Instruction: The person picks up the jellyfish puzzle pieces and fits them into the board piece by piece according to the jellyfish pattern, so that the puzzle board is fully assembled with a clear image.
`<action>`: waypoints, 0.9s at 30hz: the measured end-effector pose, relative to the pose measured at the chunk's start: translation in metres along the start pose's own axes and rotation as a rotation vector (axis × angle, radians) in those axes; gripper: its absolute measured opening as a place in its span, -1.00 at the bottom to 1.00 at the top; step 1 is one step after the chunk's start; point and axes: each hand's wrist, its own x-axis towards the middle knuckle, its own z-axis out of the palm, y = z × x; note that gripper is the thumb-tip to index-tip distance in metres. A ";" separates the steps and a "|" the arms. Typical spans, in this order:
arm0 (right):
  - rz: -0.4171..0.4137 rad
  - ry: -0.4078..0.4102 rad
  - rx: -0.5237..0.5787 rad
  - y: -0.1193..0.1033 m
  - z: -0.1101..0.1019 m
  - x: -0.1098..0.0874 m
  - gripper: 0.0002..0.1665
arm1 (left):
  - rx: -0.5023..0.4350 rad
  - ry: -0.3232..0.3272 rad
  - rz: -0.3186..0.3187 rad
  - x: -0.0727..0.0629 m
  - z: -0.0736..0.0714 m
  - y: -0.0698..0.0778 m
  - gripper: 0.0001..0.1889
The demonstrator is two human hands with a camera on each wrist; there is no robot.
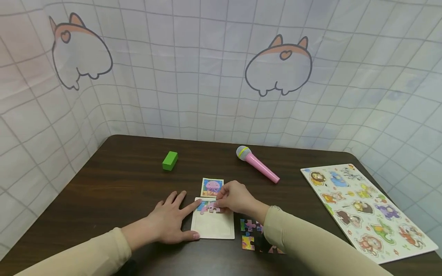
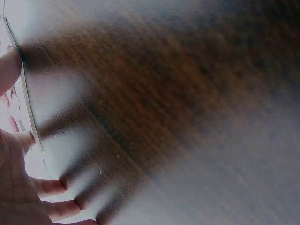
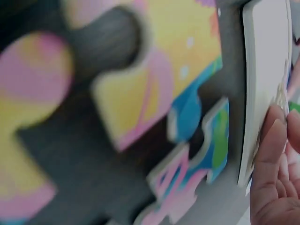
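Note:
A pale puzzle tray (image 1: pixel 213 227) lies on the dark table, with blue and pink jigsaw pieces (image 1: pixel 203 207) at its top left. My left hand (image 1: pixel 169 223) rests with fingers spread, its index fingertip and thumb touching the tray's left edge; the other fingertips press the tabletop in the left wrist view. Over the tray's upper right, my right hand (image 1: pixel 238 197) pinches a pink puzzle piece (image 1: pixel 215 207) between thumb and fingers, which partly cover it. Touching or nearly touching the tray's top is a small jellyfish picture card (image 1: pixel 211 186).
Several loose puzzle pieces (image 1: pixel 248 242) lie right of the tray, partly hidden by the right forearm. Farther back are a green block (image 1: pixel 170 161) and a pink toy microphone (image 1: pixel 259 167). A large animal puzzle board (image 1: pixel 367 214) occupies the right side.

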 end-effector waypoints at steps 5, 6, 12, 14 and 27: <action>0.024 0.039 -0.044 -0.004 0.005 0.002 -0.82 | 0.010 0.001 -0.001 0.001 -0.001 0.001 -0.03; 0.024 0.041 -0.054 -0.004 0.005 0.002 -0.82 | 0.010 0.000 -0.002 0.001 -0.001 0.002 -0.03; 0.001 0.036 -0.141 -0.008 0.007 0.004 -0.79 | 0.004 -0.011 -0.005 -0.001 -0.002 0.002 -0.03; -0.023 0.046 -0.184 -0.009 0.008 0.004 -0.78 | -0.001 -0.012 -0.004 -0.001 -0.002 0.002 -0.03; -0.018 0.030 -0.287 -0.012 0.008 0.009 -0.71 | -0.007 -0.005 0.010 0.001 0.000 0.000 -0.02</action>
